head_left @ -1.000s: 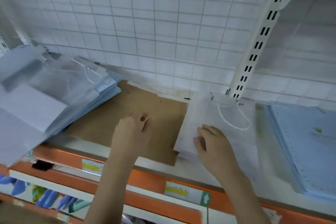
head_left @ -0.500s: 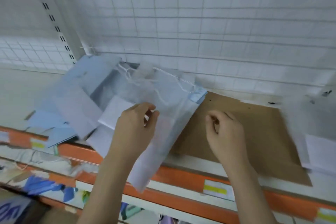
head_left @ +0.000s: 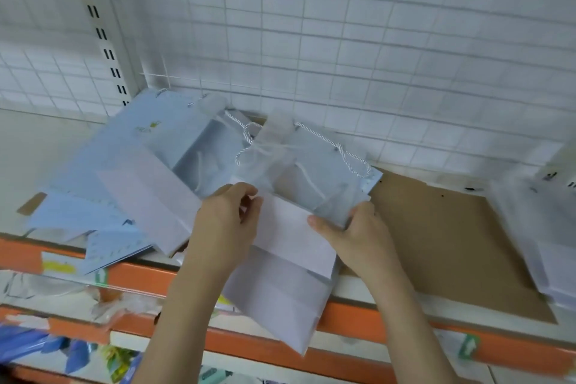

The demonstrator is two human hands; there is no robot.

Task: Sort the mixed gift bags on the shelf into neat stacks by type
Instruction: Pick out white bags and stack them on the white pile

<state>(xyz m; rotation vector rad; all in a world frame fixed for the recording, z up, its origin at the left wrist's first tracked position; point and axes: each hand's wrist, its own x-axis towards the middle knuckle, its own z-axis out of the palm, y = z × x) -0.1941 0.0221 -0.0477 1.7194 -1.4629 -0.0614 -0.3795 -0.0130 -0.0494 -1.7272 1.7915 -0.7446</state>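
Left fingers: our left hand [head_left: 229, 221] pinches the near left edge of the top bag [head_left: 299, 196] at frame centre, thumb above, fingers tucked beneath.
Right fingers: our right hand [head_left: 352, 234] clamps the bag's right edge, thumb lying on the white paper.
Bag: frosted and translucent, with a white insert and twisted cord handles [head_left: 349, 156]; we judge it light, floppy and slick, so both side edges are the safest hold.
Pile: a mixed heap [head_left: 124, 178] of pale blue and frosted bags at centre left, overhanging the orange shelf edge [head_left: 389, 321].
Sorted stack: frosted bags [head_left: 536, 227] at the right edge, cut off and blurred.
Hidden: we cannot tell how many bags the hands hold.
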